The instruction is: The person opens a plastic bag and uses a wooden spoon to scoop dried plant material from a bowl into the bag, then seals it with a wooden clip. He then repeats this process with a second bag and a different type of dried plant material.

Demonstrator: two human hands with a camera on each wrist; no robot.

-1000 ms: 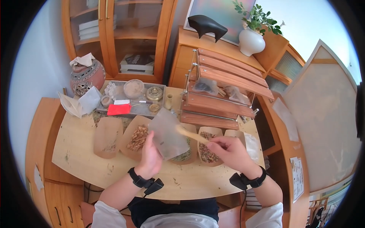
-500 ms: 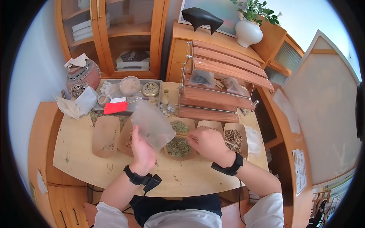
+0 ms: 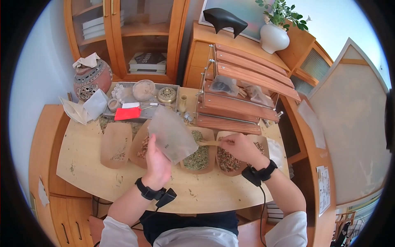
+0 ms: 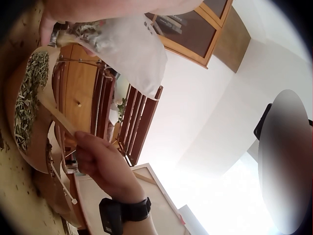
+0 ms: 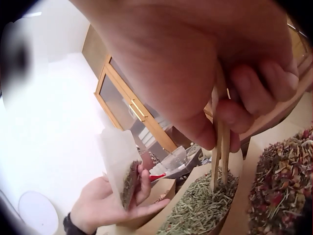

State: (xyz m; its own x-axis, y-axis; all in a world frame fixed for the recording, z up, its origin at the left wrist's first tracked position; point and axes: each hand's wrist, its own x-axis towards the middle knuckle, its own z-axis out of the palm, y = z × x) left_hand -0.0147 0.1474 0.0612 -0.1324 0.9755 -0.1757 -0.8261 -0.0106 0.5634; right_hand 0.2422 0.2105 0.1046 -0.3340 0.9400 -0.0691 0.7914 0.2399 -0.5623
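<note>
My left hand holds a translucent white pouch tilted above the paper trays. Through the pouch wall, dried herbs show in its lower part. Wooden tongs are pinched between the thumb and fingers of my right hand. Their two tips reach into the chopped green herb in a brown paper tray. Just right of it is a tray of mixed reddish dried petals. Part of the tray with brown chips is hidden behind the pouch and left hand.
A brown tray with a few scraps stands at the left. Behind the trays are a grey tray with a red packet, a small brass vase and a slatted wooden rack. Herb bits lie scattered on the table.
My right hand has brought the tongs from in front of the pouch down into the green herb. The pouch has shifted slightly left, still in my left hand.
</note>
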